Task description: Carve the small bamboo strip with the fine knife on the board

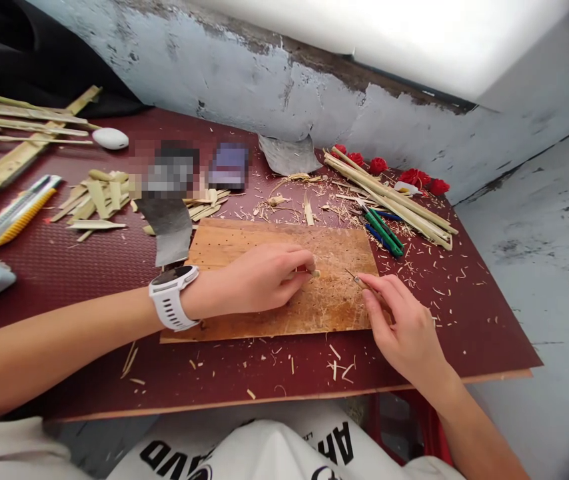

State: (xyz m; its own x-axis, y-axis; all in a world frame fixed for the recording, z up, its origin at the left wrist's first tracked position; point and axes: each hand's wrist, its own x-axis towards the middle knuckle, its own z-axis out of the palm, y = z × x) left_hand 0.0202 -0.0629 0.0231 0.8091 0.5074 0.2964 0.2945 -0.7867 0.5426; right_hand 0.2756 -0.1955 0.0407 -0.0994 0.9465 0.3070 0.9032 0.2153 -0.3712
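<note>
My left hand, with a white watch on its wrist, is closed over the wooden board. Between its thumb and fingers pokes the tip of a small pale piece of bamboo. To the right, my right hand pinches a slim tool with a thin dark point, which is aimed left toward the bamboo piece. A gap separates the point from the bamboo. Most of the tool's handle is hidden in my fingers. Small holes and scratches mark the board.
Behind the board lie shavings, grey sandpaper, a green cutter and bamboo sticks beside red flowers. On the left are bamboo offcuts, a yellow cutter and long bamboo strips. A wall borders the table.
</note>
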